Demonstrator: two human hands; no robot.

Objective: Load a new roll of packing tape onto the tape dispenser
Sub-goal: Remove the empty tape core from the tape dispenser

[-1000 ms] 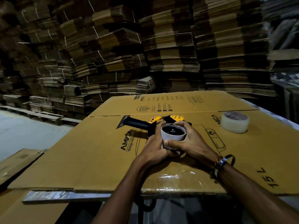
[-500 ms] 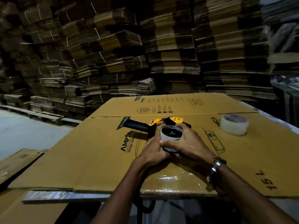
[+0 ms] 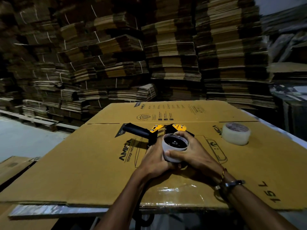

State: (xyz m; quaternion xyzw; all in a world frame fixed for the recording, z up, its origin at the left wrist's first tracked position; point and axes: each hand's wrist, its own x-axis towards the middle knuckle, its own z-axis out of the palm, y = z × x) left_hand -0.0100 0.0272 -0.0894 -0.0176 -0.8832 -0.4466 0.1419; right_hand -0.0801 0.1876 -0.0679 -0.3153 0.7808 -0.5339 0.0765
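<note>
Gripping the tape roll from both sides, the left hand and right hand close around its pale wall — right thumb across the front. The roll sits over the black-and-yellow tape dispenser, seemingly on its hub, though fingers hide the seat. Both lie on a flattened cardboard box. A second tape roll rests well apart, to the right.

"amica", "16l" on cardboard sheet
</note>
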